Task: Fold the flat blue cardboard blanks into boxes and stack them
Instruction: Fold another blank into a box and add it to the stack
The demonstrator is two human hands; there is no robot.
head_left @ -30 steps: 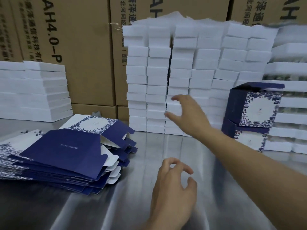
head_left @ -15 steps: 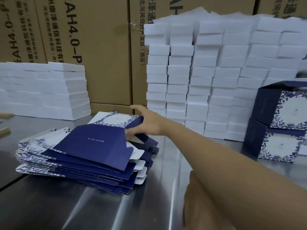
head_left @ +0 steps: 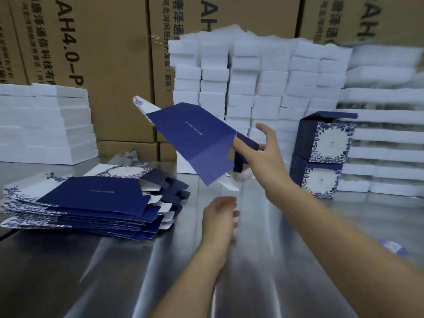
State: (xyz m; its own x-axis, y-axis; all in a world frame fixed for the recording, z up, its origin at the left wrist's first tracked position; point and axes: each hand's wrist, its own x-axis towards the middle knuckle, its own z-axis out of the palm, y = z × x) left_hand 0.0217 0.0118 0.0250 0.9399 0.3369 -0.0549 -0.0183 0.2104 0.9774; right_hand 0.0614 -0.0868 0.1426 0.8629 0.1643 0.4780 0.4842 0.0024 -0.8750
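Bare table (head_left: 298, 226) lies between blank pile (head_left: 91, 203) and boxes (head_left: 321, 157).

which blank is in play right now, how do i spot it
Start at the steel table and the pile of flat blanks on its left. Right of that pile, the right hand holds one blank tilted in the air. It alone is off the table.

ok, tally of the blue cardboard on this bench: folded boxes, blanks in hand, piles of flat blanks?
Folded boxes: 2, upper box on lower box
Blanks in hand: 1, held blank pinched by the right hand
Piles of flat blanks: 1, the pile; its sheets cannot be counted
Total: 4
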